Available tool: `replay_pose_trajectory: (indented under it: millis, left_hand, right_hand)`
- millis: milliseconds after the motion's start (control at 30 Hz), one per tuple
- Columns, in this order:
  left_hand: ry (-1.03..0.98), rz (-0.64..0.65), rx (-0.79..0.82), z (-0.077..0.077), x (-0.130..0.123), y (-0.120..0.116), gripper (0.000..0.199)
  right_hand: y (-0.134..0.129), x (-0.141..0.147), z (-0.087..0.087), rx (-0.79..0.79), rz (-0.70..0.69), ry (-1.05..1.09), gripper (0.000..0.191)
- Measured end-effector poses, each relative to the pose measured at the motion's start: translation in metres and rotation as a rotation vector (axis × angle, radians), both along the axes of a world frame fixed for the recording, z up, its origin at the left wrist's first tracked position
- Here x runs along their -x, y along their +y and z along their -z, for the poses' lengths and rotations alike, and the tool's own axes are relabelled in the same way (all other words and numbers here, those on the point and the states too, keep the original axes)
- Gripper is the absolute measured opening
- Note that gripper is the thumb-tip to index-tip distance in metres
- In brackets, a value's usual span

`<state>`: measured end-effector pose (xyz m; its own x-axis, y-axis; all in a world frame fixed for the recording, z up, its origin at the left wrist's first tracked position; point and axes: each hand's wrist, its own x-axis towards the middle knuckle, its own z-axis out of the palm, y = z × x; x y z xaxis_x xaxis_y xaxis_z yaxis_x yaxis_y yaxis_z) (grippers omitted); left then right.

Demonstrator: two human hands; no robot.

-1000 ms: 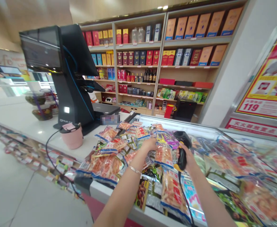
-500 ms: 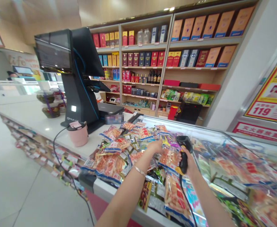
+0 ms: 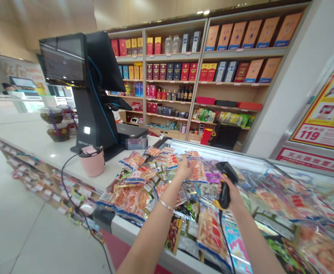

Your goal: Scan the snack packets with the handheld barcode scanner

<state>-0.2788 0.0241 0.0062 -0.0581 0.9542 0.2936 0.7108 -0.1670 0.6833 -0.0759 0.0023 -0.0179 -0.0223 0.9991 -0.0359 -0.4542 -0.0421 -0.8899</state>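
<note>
My left hand (image 3: 184, 169), with a bracelet at the wrist, grips the edge of a clear snack packet (image 3: 197, 170) with pinkish contents. My right hand (image 3: 230, 192) is wrapped round a black and yellow barcode scanner (image 3: 225, 190), its head pointing up and to the left and its cable hanging down. Beneath both hands, many snack packets (image 3: 134, 198) lie heaped on the glass top. A purple packet (image 3: 212, 171) lies between the held packet and the scanner.
A black checkout terminal (image 3: 94, 99) and a pink cup (image 3: 92, 161) stand on the white counter (image 3: 35, 139) at the left. More packets (image 3: 321, 243) lie at the right. Shelves (image 3: 171, 57) of boxes and bottles rise behind.
My left hand has moved slightly up and away, lifting the snack packet from near the scanner. The scanner has shifted a little to the right in my right hand.
</note>
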Motion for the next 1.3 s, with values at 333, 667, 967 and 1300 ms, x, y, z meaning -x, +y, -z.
replay_pose_trajectory:
  millis: [333,667,967,1300]
  left_hand:
    - [-0.129,-0.142,-0.37,-0.008,-0.004,0.002,0.073]
    - [-0.144,-0.087,-0.451,-0.005,-0.004,0.005,0.076]
    - [-0.265,-0.042,-0.511,-0.003,-0.003,0.007,0.075]
    - [-0.383,-0.194,-0.638,-0.02,-0.007,-0.017,0.068]
  right_hand:
    - [-0.016,0.001,-0.025,-0.132,0.341,-0.39,0.036]
    - [-0.01,-0.004,-0.017,-0.132,0.327,-0.468,0.028]
    - [-0.011,-0.004,-0.018,-0.098,0.319,-0.428,0.032]
    - [-0.019,-0.009,-0.034,-0.075,0.266,-0.185,0.036]
